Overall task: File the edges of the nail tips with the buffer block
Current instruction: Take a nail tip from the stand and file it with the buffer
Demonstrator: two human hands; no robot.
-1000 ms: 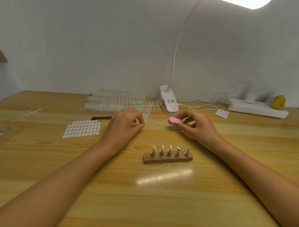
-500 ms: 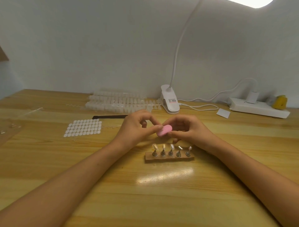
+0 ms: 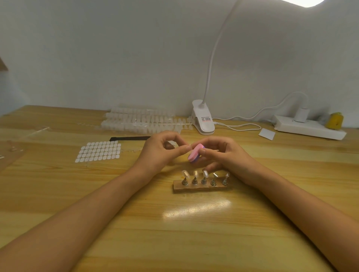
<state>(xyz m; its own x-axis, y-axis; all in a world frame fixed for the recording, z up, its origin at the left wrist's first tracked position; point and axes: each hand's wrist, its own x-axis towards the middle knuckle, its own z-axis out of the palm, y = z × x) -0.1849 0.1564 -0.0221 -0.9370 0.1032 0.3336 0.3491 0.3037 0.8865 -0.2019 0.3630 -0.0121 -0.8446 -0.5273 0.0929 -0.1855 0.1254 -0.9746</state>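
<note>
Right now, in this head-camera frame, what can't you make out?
Head view, all:
- Whether the left hand pinches anything: its own fingertips and the buffer block in the right hand hide the spot.
- Lamp head: cut off by the top edge.
- Print on the lamp clamp: too small.
- Yellow object at far right: blurred.

- Buffer block (image 3: 195, 155): pink oval pad with a purple underside. It is tilted, upper end away from the viewer, and held clear of the table (image 3: 194, 242).
- Grip: the right hand (image 3: 223, 153) pinches the block. The left hand (image 3: 161, 153) has its fingertips at the block's upper end.
- Nail tips (image 3: 195, 173): three clear tips sit upright on the left three pegs of the wooden stand (image 3: 200, 188), just in front of the block.
</note>
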